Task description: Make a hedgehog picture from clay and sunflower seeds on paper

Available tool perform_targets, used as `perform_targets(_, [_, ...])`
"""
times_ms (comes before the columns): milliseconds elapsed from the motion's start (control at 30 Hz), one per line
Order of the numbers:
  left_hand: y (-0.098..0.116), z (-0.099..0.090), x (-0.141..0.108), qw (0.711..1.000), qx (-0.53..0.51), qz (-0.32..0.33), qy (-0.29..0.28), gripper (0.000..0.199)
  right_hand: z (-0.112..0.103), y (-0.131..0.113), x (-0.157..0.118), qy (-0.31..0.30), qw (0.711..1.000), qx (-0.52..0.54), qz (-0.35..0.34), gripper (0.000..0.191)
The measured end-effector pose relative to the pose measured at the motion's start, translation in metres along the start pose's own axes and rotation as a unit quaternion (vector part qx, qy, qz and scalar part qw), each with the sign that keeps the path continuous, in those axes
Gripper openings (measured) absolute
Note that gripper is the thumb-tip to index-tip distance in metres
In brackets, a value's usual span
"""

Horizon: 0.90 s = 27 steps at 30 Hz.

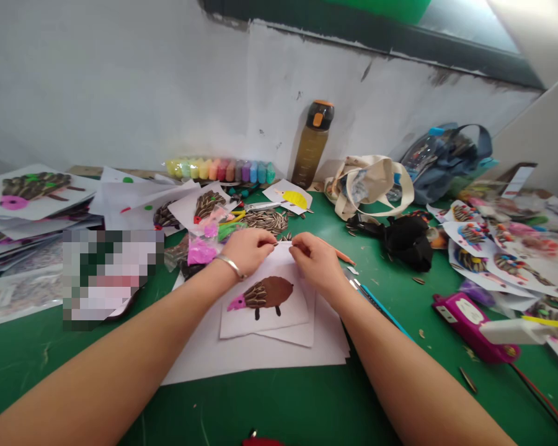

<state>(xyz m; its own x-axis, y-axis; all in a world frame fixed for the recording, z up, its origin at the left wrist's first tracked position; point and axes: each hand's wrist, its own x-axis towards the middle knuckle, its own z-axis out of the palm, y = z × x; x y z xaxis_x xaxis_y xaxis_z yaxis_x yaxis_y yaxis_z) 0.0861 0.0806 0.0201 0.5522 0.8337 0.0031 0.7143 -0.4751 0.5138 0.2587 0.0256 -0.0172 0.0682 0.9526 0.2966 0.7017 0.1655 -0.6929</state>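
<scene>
Both pinched, left grip (247,250), right grip (317,260), contents unclear, seed pile (266,221), bottle (310,152) beyond

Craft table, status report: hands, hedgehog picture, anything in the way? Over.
Left hand, right hand near paper's top edge, grip unclear. Hedgehog picture: seeds behind pink head, rest brown. Nothing covering the hedgehog. Over.

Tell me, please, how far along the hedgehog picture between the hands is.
It looks partly done. The pink head and dark legs are in place, and seeds cover the front of the brown body. The left hand pinches what looks like a seed; the right hand is near the sheet's top edge, its hold unclear. The rest of the body is bare, so that probably remains.
</scene>
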Motion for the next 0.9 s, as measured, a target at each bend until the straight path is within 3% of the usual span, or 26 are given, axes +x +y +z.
perform_targets(33, [-0.002,-0.007,-0.009,0.998,-0.053,-0.025,-0.001,0.021,0.000,-0.004,-0.002,-0.010,1.000,0.021,-0.003,0.009])
perform_targets(67, [-0.005,-0.013,-0.018,0.971,-0.220,-0.092,0.003,0.020,0.001,-0.009,-0.005,-0.028,0.999,0.042,-0.007,0.010])
perform_targets(100, [-0.007,-0.017,-0.028,0.915,-0.373,-0.151,-0.005,0.018,0.002,-0.014,-0.008,-0.052,0.997,0.065,-0.007,0.012])
perform_targets(167, [-0.014,-0.022,-0.044,0.794,-0.569,-0.213,-0.022,0.014,0.005,-0.024,-0.014,-0.102,0.990,0.100,0.003,0.017])
perform_targets(233, [-0.021,-0.023,-0.054,0.707,-0.661,-0.247,-0.043,0.013,0.008,-0.033,-0.020,-0.148,0.983,0.111,0.020,0.022])
perform_targets(333, [-0.032,-0.019,-0.061,0.636,-0.719,-0.276,-0.043,0.014,0.009,-0.038,-0.024,-0.193,0.977,0.088,0.021,0.019])
perform_targets(500, [-0.042,-0.016,-0.061,0.582,-0.755,-0.299,-0.042,0.016,0.009,-0.034,-0.020,-0.184,0.981,0.051,-0.018,0.015])
perform_targets(733, [-0.038,-0.008,-0.062,0.578,-0.752,-0.305,-0.080,0.016,0.000,-0.026,-0.017,-0.126,0.991,0.054,0.009,0.018])
perform_targets(900, [-0.036,-0.008,-0.062,0.574,-0.756,-0.305,-0.081,0.017,-0.004,-0.022,-0.015,-0.170,0.985,0.029,-0.009,0.018])
